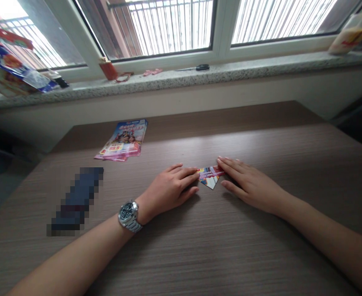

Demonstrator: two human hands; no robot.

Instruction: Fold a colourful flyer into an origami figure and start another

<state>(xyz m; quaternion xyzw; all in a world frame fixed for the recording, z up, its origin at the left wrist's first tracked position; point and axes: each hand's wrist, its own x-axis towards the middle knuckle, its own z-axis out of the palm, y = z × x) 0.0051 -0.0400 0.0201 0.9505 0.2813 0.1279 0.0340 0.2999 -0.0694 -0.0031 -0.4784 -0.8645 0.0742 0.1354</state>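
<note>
A small folded paper (pixel 211 176), printed in red, yellow and white, lies on the table with its point toward me. From the left, my left hand (pixel 173 187) rests its fingertips on the paper's edge, fingers stretched out and thumb apart. My right hand (pixel 249 183) lies flat with its fingers over the paper's right corner, the thumb held away from it. Both outer corners of the paper are hidden under fingers. A silver wristwatch (pixel 128 214) is on my left wrist.
A stack of printed flyers (pixel 125 139) sits at the table's back left. Nearer me is a pixelated dark object (pixel 77 201). The granite windowsill (pixel 168 78) holds scissors (pixel 202 67), an orange-red item (pixel 108 70), a food bag (pixel 11 68) and a clear bag (pixel 350 37).
</note>
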